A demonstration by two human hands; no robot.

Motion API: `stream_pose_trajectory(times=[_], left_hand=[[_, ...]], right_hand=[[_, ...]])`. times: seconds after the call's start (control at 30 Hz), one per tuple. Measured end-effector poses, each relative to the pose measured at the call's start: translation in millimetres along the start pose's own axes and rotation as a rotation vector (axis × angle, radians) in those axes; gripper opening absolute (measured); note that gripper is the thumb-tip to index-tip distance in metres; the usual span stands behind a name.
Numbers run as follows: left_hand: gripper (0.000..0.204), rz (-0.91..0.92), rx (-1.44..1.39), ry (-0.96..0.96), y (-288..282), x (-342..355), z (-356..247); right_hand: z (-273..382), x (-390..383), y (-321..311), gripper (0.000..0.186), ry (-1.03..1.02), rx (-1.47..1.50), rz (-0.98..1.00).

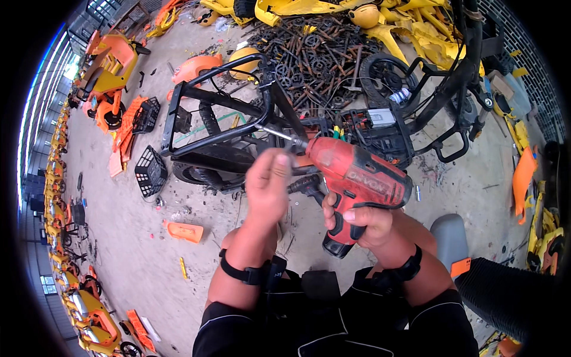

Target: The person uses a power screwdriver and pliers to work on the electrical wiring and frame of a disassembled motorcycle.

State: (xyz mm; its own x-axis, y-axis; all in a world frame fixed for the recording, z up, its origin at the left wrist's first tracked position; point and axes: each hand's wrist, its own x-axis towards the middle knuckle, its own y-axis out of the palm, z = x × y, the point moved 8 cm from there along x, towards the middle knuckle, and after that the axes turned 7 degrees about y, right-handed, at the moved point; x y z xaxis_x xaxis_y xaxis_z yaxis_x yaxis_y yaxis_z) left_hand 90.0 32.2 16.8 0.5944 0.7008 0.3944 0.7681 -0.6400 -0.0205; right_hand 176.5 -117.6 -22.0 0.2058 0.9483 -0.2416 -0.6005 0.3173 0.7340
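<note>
My right hand (363, 223) grips the handle of a red and black cordless impact driver (357, 172), tilted with its nose to the upper left. A long metal socket bit (279, 134) sticks out of that nose toward a stripped black scooter frame (217, 137). Just below the bit, my left hand (267, 184) is closed, slightly smeared by motion; what its fingers pinch, if anything, cannot be made out. A second, black power tool (307, 185) shows partly behind the driver. Beyond it sits an open black compartment (377, 134) holding green-handled tools.
Rusty crank parts (309, 56) lie heaped behind the frame, with yellow body panels (416, 30) around them. Black baskets (150, 171) and an orange tray (185, 232) rest at left. Yellow scooters (89, 321) line the far left. A grey seat (449, 235) stands by my right arm.
</note>
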Motion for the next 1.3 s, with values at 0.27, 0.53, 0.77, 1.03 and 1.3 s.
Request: stream_pose_trajectory(times=[0.27,0.53,0.77,1.03,1.3], left_hand=[[0.033,-0.11,-0.158,-0.104,-10.1,-2.1,16.6],[0.031,-0.094,-0.185,-0.202,-3.8,-0.9,22.1],[0.032,0.023,-0.128,-0.17,6.0,-6.7,20.1],[0.03,0.012,-0.103,-0.103,9.7,-6.1,10.6],[0.031,-0.102,-0.085,-0.051,-8.6,-2.6,8.9]], right_hand=[[-3.3,2.6,4.1,0.039,0.003,0.047,0.155],[-12.4,9.3,3.6,0.036,0.095,0.26,0.139],[-12.2,8.3,2.7,0.038,0.112,0.264,0.131],[-5.5,4.3,7.5,0.04,0.099,0.235,0.169],[-6.2,4.4,8.3,0.04,0.105,0.266,0.184]])
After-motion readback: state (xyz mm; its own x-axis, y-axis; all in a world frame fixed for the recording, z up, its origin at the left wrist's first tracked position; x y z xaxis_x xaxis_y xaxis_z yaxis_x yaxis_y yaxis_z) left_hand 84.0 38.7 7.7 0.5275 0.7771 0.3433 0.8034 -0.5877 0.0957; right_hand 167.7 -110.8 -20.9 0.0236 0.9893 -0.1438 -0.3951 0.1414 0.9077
